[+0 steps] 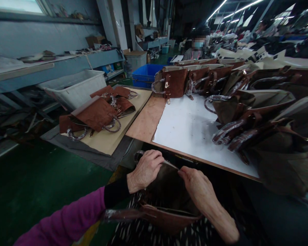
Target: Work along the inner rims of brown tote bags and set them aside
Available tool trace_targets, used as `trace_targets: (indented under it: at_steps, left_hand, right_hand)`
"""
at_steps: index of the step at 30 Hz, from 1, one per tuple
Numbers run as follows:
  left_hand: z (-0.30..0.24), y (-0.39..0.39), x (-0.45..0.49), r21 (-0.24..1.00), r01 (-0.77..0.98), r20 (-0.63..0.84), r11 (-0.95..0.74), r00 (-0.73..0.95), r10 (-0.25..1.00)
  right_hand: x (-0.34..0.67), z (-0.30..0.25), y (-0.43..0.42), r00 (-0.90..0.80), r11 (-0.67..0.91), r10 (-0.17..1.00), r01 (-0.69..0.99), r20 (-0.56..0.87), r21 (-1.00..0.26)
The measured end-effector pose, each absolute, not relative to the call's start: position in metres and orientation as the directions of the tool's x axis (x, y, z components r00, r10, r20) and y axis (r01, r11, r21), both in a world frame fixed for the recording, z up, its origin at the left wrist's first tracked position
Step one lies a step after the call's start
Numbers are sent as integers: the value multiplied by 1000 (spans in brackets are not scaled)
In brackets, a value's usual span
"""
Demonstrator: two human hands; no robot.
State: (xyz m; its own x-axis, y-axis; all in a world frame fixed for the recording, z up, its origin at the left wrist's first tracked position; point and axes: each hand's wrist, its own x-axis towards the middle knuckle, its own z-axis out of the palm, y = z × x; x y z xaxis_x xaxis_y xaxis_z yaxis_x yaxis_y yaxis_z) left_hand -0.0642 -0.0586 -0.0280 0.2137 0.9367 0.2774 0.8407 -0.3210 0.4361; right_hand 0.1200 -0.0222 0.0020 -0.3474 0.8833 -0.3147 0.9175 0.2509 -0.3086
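Observation:
A brown handbag (166,218) with a dark lining rests on my lap, its mouth open toward me. At the far rim my left hand (147,169) is closed over the bag's edge, beside a plastic-wrapped handle. My right hand (199,184) pinches the same far rim a short way to the right. A pale strip of the rim runs taut between the two hands. On the near side, another plastic-wrapped handle (123,214) sticks out to the left. The fingertips of both hands are partly hidden behind the rim.
Several brown handbags (177,80) line the back and right of the table, which bears a white sheet (184,126). More bags (94,114) lie on a lower board at left. A white bin (77,85) and blue crate (143,73) stand behind; a masked person (195,51) sits beyond.

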Motion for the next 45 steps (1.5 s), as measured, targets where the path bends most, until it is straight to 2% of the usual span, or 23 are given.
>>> trace_targets:
  at_steps: [3, 7, 10, 14, 25, 30, 37, 40, 45]
  left_hand:
    - [-28, -59, -63, 391, 850, 349, -354, 220, 911]
    - [-33, -64, -59, 186, 891, 496, -415, 279, 822]
    - [-38, -69, -58, 42, 884, 508, -465, 382, 772]
    - [-44, -72, -60, -10, 864, 501, -503, 440, 746]
    - [-51, -82, -58, 24, 873, 583, -487, 384, 716]
    - [-50, -83, -55, 37, 886, 576, -463, 359, 734]
    - [-40, -78, -50, 208, 909, 453, -361, 237, 859]
    - [-39, -73, -52, 266, 904, 456, -336, 189, 869]
    - [-41, -64, -60, 477, 835, 480, -276, 16, 877]
  right_hand:
    - [120, 2, -23, -349, 254, 884, 917, -312, -308]
    - [119, 4, -22, -340, 250, 887, 922, -313, -295]
    - [118, 5, -20, -317, 226, 888, 932, -333, -284]
    - [116, 3, -17, -315, 226, 888, 933, -335, -279]
    - [113, 1, -13, -342, 263, 876, 930, -341, -258]
    - [110, 2, -9, -330, 253, 873, 936, -360, -245]
    - [111, 0, -7, -339, 260, 866, 933, -369, -248]
    - [113, 0, -8, -351, 271, 866, 928, -356, -255]
    - [117, -1, -11, -431, 338, 856, 885, -286, -320]
